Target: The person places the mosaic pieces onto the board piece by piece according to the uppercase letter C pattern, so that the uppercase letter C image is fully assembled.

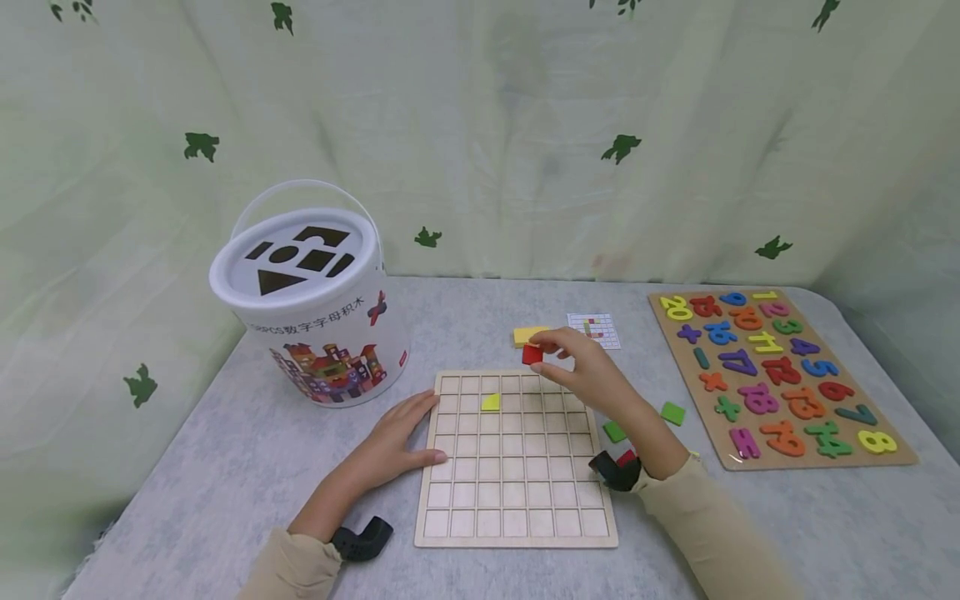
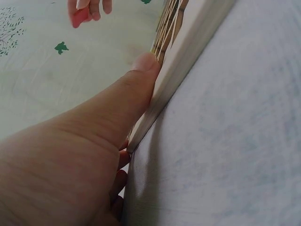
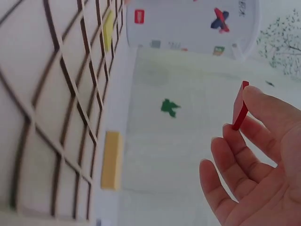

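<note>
My right hand [image 1: 581,358] pinches a red square tile [image 1: 532,355] between thumb and fingertips, above the far edge of a wooden grid board [image 1: 513,471]. In the right wrist view the thin red tile [image 3: 240,107] is tilted nearly edge-on, and the other fingers are loosely bent around nothing. At the board's left edge rests my left hand [image 1: 390,437], its fingers extended along the side. The left thumb [image 2: 136,77] lies against the board's rim in the left wrist view. One yellow tile [image 1: 491,403] with a rounded corner sits in a cell near the far side.
Behind the board lie a yellow block [image 1: 527,335] and a small printed card [image 1: 611,332]. Green tiles [image 1: 672,413] and a red piece [image 1: 626,457] are scattered by my right forearm. A white bucket [image 1: 300,308] stands back left; a number puzzle board [image 1: 712,400] lies right.
</note>
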